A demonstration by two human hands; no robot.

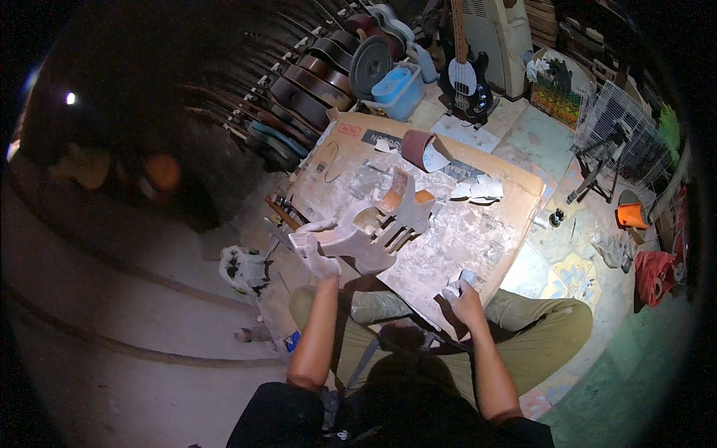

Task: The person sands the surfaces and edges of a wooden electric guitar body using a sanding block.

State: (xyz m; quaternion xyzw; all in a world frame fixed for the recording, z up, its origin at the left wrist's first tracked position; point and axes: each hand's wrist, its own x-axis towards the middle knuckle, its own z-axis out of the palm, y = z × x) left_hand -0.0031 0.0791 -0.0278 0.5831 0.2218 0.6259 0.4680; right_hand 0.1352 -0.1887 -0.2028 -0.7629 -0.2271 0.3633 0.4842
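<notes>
A dusty, unpainted electric guitar body with cut-out cavities lies tilted on a dust-covered cardboard sheet in front of me. My left hand, whitened with dust, is closed around the body's left end. To the right, apart from the body, my right hand is closed on a small folded piece of sandpaper, pale grey on the side that shows. Its fingers partly cover the piece. An orange-brown block sits against the far side of the body.
Beyond the body are a brown sandpaper roll and torn paper pieces. Guitars stand in a row behind, near a blue tub and a black bass guitar. A small tripod and wire cage stand right.
</notes>
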